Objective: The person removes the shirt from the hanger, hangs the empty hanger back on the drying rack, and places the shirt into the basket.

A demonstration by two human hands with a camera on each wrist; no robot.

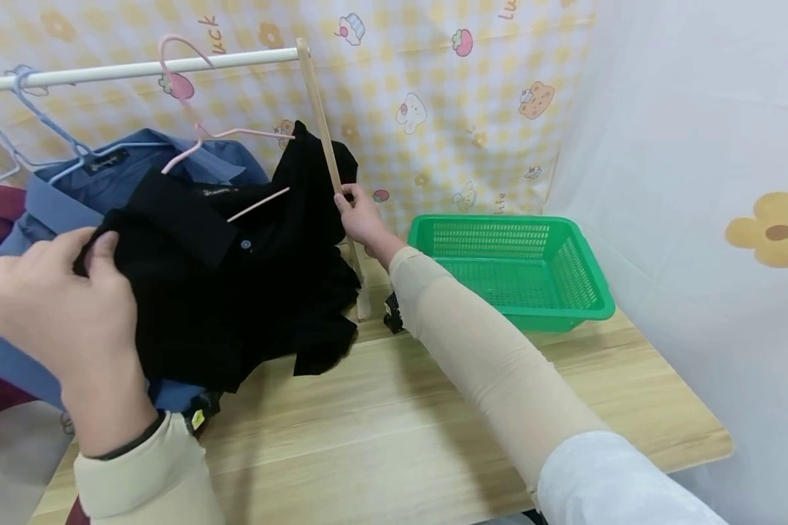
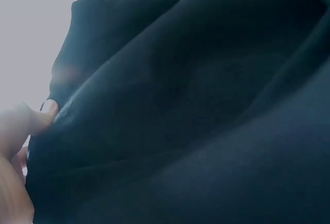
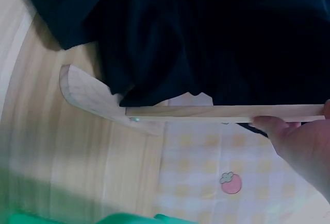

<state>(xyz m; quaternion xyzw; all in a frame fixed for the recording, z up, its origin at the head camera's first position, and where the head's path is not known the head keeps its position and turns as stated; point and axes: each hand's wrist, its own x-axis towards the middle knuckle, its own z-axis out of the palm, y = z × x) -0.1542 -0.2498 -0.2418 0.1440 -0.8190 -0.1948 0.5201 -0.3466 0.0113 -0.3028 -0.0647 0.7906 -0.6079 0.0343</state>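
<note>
Before yellow-checked cloth (image 1: pixel 486 109), our left hand (image 1: pixel 66 299) pinches a black collared shirt (image 1: pixel 197 306), our right hand (image 1: pixel 364 219) a wooden post (image 1: pixel 318 113), best steadied.

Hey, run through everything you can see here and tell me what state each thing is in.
Black shirt: creased, pink hanger partly inside
Pink hanger: tilted, hook at the rail
Blue shirt: hanging behind the black shirt
White rail: fixed to the wooden post
Wooden post: standing, right hand gripping it
Green basket: upright, open-topped
Left hand: pinching the black shirt
Right hand: gripping the wooden post
</note>
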